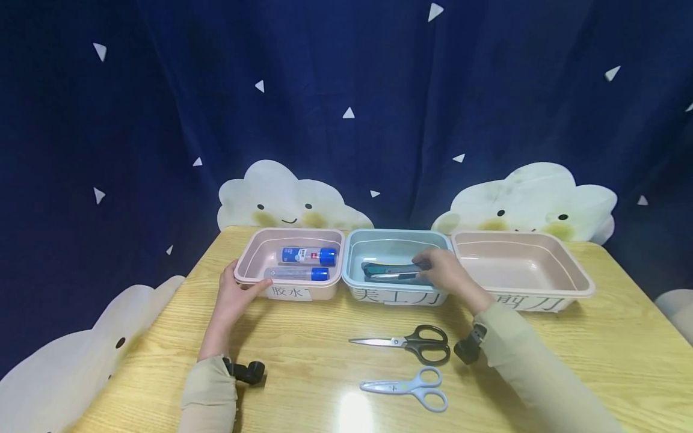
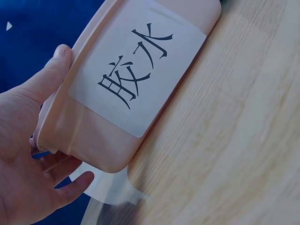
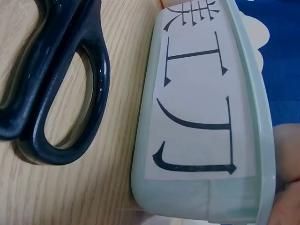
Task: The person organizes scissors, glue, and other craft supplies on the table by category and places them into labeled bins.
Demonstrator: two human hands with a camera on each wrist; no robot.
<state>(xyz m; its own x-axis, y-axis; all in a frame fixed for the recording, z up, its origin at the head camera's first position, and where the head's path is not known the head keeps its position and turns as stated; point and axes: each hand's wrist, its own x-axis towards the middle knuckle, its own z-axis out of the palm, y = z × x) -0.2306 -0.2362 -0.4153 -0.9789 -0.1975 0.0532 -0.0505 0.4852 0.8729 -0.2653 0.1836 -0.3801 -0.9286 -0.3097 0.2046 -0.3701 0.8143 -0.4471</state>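
In the head view my left hand (image 1: 233,294) grips the near left corner of a pink bin (image 1: 246,258), thumb over the front rim and fingers round the side. Two glue bottles lie inside: a blue-labelled one (image 1: 303,255) and a clear one (image 1: 292,274), both blue-capped. My right hand (image 1: 444,270) reaches over the front right of a light blue bin (image 1: 352,252), pinching the right end of a dark green utility knife (image 1: 387,269). The fingertips partly cover it. In the right wrist view the bin wall hides most of my fingers (image 3: 287,154).
A second pinkish bin (image 1: 574,264) stands at the right, its label partly behind my right arm. Black-handled scissors (image 1: 428,344) and light blue scissors (image 1: 403,388) lie on the wooden table (image 1: 303,349) before the bins. A dark blue curtain (image 1: 346,60) hangs behind.
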